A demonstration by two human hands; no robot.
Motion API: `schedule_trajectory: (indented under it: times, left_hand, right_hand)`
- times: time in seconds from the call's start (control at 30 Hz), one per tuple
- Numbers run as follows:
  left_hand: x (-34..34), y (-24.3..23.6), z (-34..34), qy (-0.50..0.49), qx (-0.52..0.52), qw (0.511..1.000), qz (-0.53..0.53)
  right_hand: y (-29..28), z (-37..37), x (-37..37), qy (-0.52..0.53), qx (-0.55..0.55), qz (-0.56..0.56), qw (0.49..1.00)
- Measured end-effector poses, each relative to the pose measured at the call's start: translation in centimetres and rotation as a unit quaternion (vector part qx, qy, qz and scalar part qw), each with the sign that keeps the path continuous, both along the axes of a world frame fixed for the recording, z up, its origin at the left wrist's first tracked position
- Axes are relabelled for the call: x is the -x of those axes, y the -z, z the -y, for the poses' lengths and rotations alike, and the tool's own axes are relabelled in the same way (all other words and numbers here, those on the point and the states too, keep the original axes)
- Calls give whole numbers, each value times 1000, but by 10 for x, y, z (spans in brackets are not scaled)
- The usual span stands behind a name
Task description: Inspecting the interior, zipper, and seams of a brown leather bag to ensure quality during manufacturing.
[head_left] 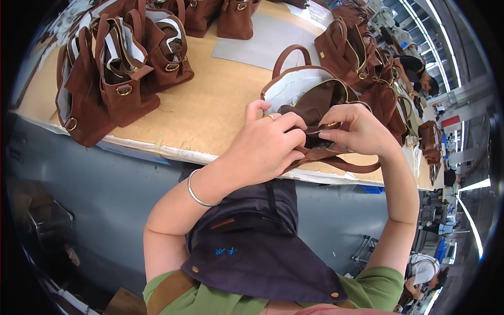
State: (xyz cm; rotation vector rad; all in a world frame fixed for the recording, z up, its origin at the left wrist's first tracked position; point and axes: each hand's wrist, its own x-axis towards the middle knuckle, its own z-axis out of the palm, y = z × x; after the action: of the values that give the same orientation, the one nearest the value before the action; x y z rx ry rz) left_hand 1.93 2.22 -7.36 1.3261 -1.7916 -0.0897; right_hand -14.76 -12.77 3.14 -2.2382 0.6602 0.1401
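A brown leather handbag stands at the table's near edge with its mouth spread, showing a white panel and dark brown lining. One looped handle rises at its far side; the other handle droops over the near side. My left hand is closed, fingers curled over the bag's near rim. Thumb and fingers of my right hand pinch the rim by the gold zipper at the opening. The exact bit between the right fingertips is partly hidden.
Several similar brown handbags stand at the left of the table, more at the far right. A grey sheet lies behind the bag. Other people work at the right. A cardboard box sits at lower left.
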Motion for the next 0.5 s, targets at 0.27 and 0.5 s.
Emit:
schedule_trajectory:
  times: [0.27, 0.5]
  left_hand:
    - [-1, 4, 3, -6, 7, 1000, -9]
    - [3, 1, -2, -50, 33, 998, 10]
  right_hand:
    - [-3, 2, -8, -74, 3, -57, 996]
    - [-4, 2, -10, -29, -51, -71, 996]
